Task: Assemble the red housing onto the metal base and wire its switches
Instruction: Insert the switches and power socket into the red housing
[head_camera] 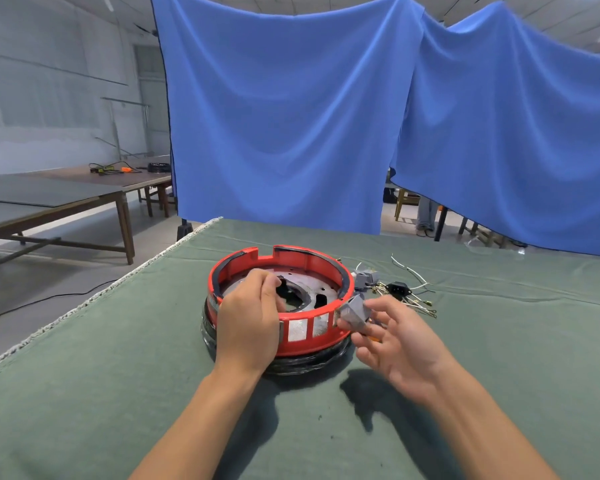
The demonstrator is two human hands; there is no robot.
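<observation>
while the red housing [293,332] sits as a ring around the metal base [310,289] on a green-covered bench [118,393], both bare hands work at its near rim. the left hand [248,318] lies over the ring's near left edge, its fingers curled inward above the base plate; whether it grips anything cannot be told. the right hand [392,337] is just beside the ring's near right edge, thumb and fingertips pinching a small grey switch [354,311] that touches the red rim, the other fingers loosely spread. under the ring a dark, shiny wrapped layer [302,363] shows against the cloth. to the right of the housing lie another grey switch [364,278], a black socket part [398,289] and a loose scatter of white wires [411,271] with metal terminals. blue drapes [291,116] hang behind the bench, and wooden tables [84,199] stand off to the left
</observation>
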